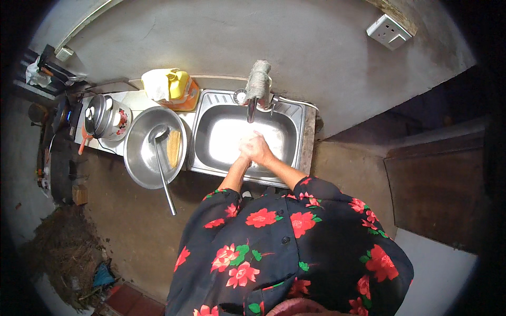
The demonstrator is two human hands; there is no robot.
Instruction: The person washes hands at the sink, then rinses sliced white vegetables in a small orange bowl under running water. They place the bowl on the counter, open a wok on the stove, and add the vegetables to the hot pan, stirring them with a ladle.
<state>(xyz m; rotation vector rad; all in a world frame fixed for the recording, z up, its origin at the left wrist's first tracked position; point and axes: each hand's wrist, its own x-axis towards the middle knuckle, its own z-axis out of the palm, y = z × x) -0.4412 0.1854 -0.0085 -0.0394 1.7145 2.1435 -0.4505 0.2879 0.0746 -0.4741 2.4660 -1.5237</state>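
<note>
Over the basin of a stainless steel sink [291,130], my left hand [246,147] and my right hand [259,149] are pressed together, the right partly covering the left. The glare hides the exact place of the fingers, and no object shows between them. Just beyond them is the metal spout of a faucet [251,110], its body wrapped in grey cloth. To the left of the sink, a large metal basin [136,158] holds a long-handled metal ladle [160,166] and a folded yellow cloth or sponge [173,149].
Behind the basin stands a yellow and orange plastic jug [184,93]. A floral-patterned cooker [118,120] and an orange-handled utensil [84,139] are farther left. The ladle's handle sticks out past the basin's near rim. A wall socket [389,32] is at upper right.
</note>
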